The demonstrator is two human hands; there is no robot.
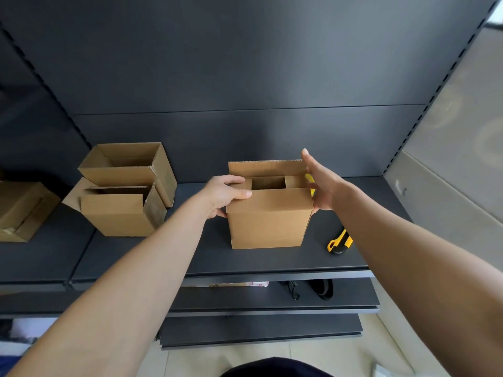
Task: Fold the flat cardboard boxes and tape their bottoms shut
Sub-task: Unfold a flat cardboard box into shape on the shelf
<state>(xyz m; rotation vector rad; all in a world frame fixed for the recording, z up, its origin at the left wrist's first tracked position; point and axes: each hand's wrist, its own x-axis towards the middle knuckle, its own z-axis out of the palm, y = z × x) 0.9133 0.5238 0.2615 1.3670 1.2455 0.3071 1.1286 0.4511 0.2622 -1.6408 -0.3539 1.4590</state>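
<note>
A small brown cardboard box stands on the dark shelf in the middle of the view. Its two short flaps are folded in, the near long flap lies over them and the far long flap stands upright. My left hand grips the box's upper left corner, thumb on the near flap. My right hand presses flat against the box's right side, fingers spread and reaching up past the far flap. A yellow object, partly hidden, shows between my right hand and the box.
A yellow and black utility knife lies on the shelf right of the box. Two folded boxes are stacked at the left, another box at the far left edge. Lower shelves hold dark items. A dark panel wall stands behind.
</note>
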